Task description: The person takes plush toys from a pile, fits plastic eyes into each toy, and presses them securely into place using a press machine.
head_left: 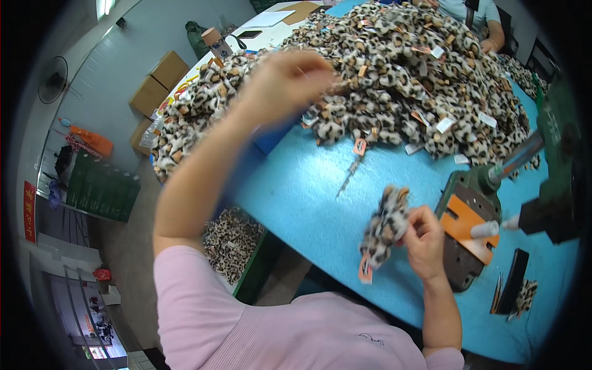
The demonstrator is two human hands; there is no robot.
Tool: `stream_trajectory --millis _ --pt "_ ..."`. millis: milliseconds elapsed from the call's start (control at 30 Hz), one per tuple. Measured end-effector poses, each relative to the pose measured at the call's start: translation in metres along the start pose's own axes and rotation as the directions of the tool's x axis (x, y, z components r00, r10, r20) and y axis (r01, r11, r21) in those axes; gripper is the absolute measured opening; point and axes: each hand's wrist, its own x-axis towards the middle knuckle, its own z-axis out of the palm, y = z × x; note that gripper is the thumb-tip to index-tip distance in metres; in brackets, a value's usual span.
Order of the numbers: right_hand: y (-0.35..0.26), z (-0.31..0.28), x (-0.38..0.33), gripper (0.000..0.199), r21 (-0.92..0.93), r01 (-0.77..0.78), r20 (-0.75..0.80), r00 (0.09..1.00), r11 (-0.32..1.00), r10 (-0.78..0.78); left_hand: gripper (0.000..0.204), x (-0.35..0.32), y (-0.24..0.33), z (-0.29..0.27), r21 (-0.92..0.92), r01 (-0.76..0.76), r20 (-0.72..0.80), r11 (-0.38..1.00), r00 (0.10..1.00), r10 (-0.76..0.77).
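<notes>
My right hand [424, 239] grips a small leopard-print plush piece [385, 223] with an orange tag hanging below it, just left of a green press machine [478, 185]. My left hand [290, 77] is raised and blurred, reaching into a big heap of leopard-print plush pieces [401, 68] with orange and white tags; its fingers are curled, and whether it holds one I cannot tell. Everything lies on a blue table [314, 197].
An orange plate [464, 223] sits on the press base, with a black flat object [512, 280] to its right. A loose tagged chain [353, 161] lies on the table. A bin of leopard pieces [231, 237] stands below the table edge. Another person [472, 12] sits at the far side. Cardboard boxes [157, 83] stand at left.
</notes>
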Motion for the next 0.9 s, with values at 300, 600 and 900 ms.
stream_trajectory --millis 300,600,900 --pt "0.045 0.036 0.014 0.014 0.026 -0.293 -0.022 0.956 0.956 0.294 0.070 0.127 -0.196 -0.113 0.807 0.148 0.276 0.571 0.762 -0.587" --pt "0.042 0.034 0.024 0.015 -0.053 -0.410 0.017 0.911 0.910 0.412 0.027 0.230 -0.239 -0.135 0.859 0.032 0.109 0.511 0.963 -0.245" --pt "0.051 0.032 0.023 0.016 -0.151 -0.311 -0.002 0.949 0.938 0.314 0.048 0.261 -0.314 -0.119 0.855 0.060 0.159 0.516 0.915 -0.370"
